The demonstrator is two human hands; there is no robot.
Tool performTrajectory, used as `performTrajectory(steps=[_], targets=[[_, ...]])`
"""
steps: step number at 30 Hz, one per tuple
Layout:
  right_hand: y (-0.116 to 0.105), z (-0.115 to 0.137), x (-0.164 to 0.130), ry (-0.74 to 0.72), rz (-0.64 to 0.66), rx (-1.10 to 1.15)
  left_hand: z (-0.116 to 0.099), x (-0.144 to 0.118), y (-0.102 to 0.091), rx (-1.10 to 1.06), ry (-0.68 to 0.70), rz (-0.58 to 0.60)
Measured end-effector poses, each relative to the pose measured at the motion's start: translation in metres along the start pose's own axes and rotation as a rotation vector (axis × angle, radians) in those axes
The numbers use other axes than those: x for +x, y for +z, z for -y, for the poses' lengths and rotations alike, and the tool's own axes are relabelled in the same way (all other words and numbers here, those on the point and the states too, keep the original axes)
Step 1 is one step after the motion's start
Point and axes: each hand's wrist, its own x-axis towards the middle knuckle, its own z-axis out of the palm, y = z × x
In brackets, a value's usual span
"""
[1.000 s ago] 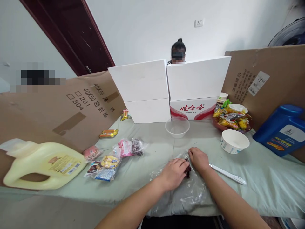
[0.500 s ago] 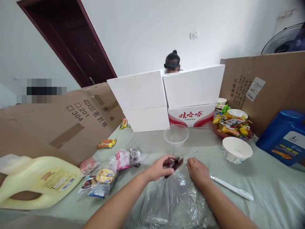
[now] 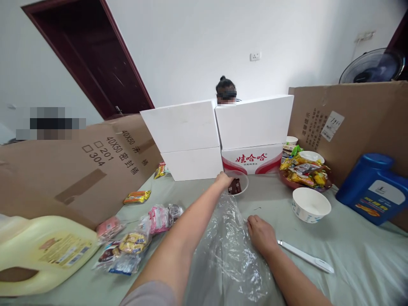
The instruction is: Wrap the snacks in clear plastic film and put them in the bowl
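My left hand is at the left rim of a clear plastic bowl, its fingertips mostly hidden. Inside the bowl lie small dark brown packets, just beyond the fingers. A large clear plastic bag lies crumpled on the cloth between my arms, its far end close to the bowl. My right hand rests on the cloth against the bag's right edge, fingers curled down. Whether a fold of the bag is in its grasp cannot be made out. A white plastic tool lies right of that hand.
Wrapped snacks and a yellow jug are on the left. At right stand a white paper bowl, a basin of snacks and a blue jug. White boxes and cardboard enclose the table. A person is behind the boxes.
My left hand has moved forward from above the bag to the bowl. The brown packets it held are now in the bowl. My right hand stays by the bag's edge.
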Motion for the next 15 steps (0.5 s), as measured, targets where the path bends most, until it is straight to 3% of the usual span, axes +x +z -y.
performTrajectory(steps=[2, 4, 5, 7, 8, 11, 15], targets=[[0.001, -0.001, 0.0, 0.004, -0.001, 0.009, 0.004, -0.024, 0.005, 0.084, 0.132, 0.005], [0.003, -0.001, 0.001, 0.01, 0.002, 0.02, 0.02, -0.063, 0.009, 0.197, 0.272, 0.084], [0.004, -0.002, 0.001, 0.013, 0.003, 0.027, 0.033, -0.087, 0.01, 0.271, 0.345, 0.176], [0.006, -0.002, 0.001, 0.021, 0.002, 0.042, 0.063, -0.136, 0.008, 0.666, 0.663, 0.438], [0.007, -0.003, 0.001, 0.032, -0.004, 0.048, 0.078, -0.159, 0.004, 0.831, 0.714, 0.497], [0.004, -0.011, 0.0, 0.117, -0.049, 0.049, 0.113, -0.218, -0.016, 1.079, 0.62, 0.542], [-0.013, -0.022, -0.002, 0.22, -0.135, 0.034, 0.12, -0.259, -0.045, 1.086, 0.516, 0.603]])
